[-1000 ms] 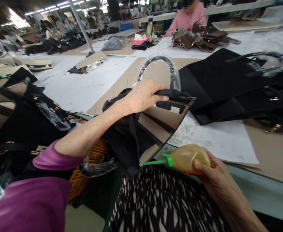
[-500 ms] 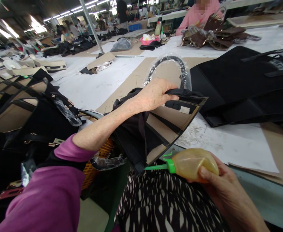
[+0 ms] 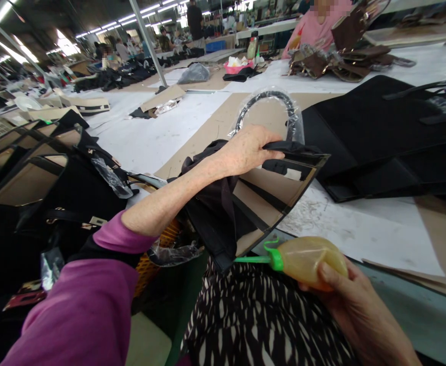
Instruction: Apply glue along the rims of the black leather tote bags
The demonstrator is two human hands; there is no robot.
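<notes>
My left hand is closed over the top edge of a black handbag, holding it open above my lap so its tan lining shows. The bag's plastic-wrapped black handle arches up behind my fingers. My right hand squeezes a yellowish glue bottle with a green nozzle. The nozzle tip touches the bag's lower front edge.
Finished black bags are piled at my left over an orange basket. More black bags lie on the white and cardboard-covered table at right. A person in pink works with brown bags across the table.
The view has shifted slightly; bag and bottle sit a little further right and lower. My hands keep the same grips, with the nozzle still at the bag's lower edge.
</notes>
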